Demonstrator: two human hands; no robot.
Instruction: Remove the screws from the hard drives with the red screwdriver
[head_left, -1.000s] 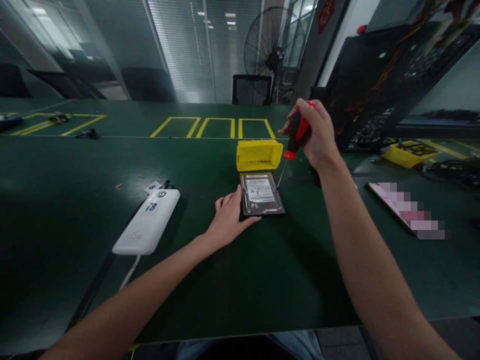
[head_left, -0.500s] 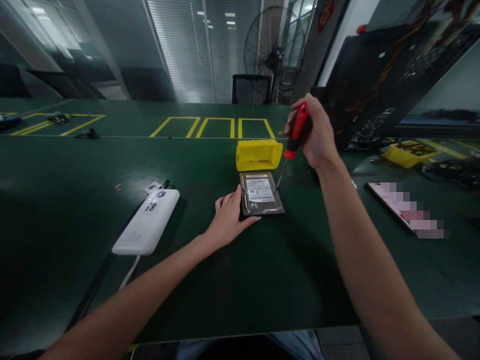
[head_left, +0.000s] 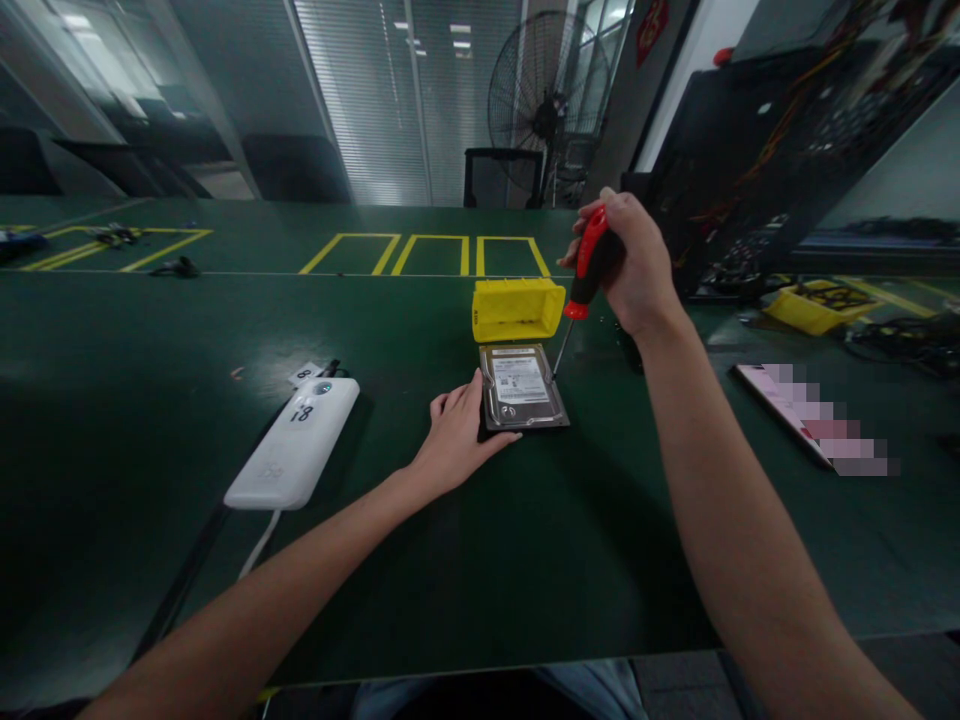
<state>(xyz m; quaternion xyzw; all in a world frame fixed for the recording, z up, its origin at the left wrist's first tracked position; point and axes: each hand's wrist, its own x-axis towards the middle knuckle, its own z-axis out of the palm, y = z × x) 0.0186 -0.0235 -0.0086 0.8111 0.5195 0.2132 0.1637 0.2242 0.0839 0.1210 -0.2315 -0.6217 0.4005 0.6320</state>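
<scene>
A hard drive (head_left: 523, 390) with a white label lies flat on the green table. My left hand (head_left: 455, 437) steadies it, fingers along its left side and thumb along the front edge. In my right hand (head_left: 636, 262) is a red and black screwdriver (head_left: 589, 262), with my fingers wrapped around the handle. Its shaft slants down to the left, and the tip meets the drive's right edge; whether it sits in a screw is too small to tell. Directly behind the drive, a yellow bin (head_left: 517, 312) rests with its opening towards me.
On the left lies a white power bank (head_left: 296, 445) with a cable. A pink phone (head_left: 784, 410), partly pixelated, is at the right. Farther right are a yellow tray (head_left: 814, 310), tangled cables (head_left: 911, 340) and a large black computer case (head_left: 742, 190). A fan (head_left: 549, 115) stands behind the table.
The screwdriver handle and my right hand have shifted very slightly to the left, the tip staying at the drive's right edge. My left hand and the hard drive keep their places.
</scene>
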